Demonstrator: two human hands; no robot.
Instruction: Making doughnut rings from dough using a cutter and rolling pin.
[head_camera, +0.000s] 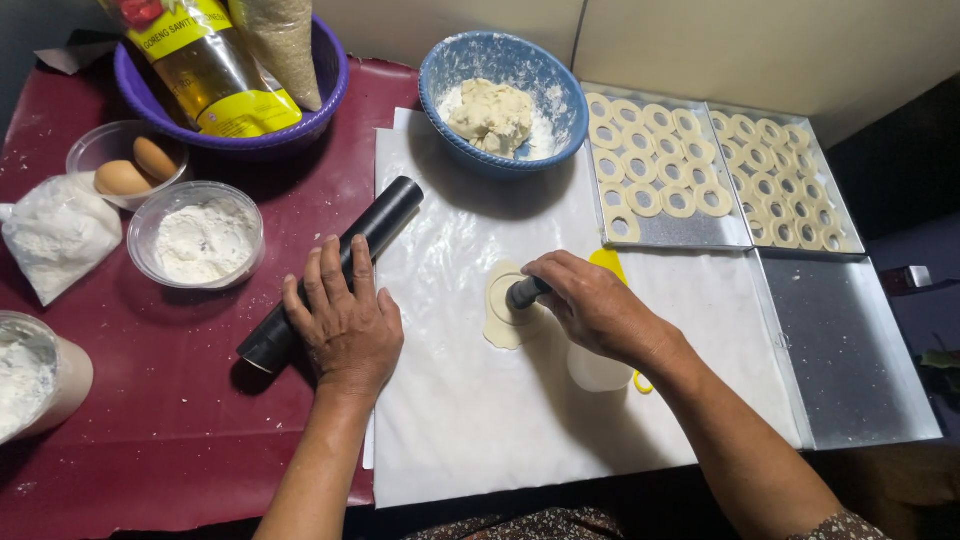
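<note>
My right hand (597, 306) grips a small dark round cutter (524, 293) and presses it into a flat piece of pale dough (503, 322) on a white plastic sheet (470, 420); a ring outline shows in the dough. My left hand (343, 318) rests palm down on a black cylindrical rolling pin (375, 228) that lies diagonally at the sheet's left edge. A yellow cutter (607, 262) and a white cup-like object (596, 372) sit partly hidden behind my right hand.
A blue bowl (560, 75) holds a dough lump and flour. Two metal trays (735, 235) at the right carry several dough rings; a third tray (850, 350) is bare. At left: a flour bowl (203, 238), a bowl with eggs (105, 150), a flour bag (55, 232), a purple basket (325, 85) with an oil pouch.
</note>
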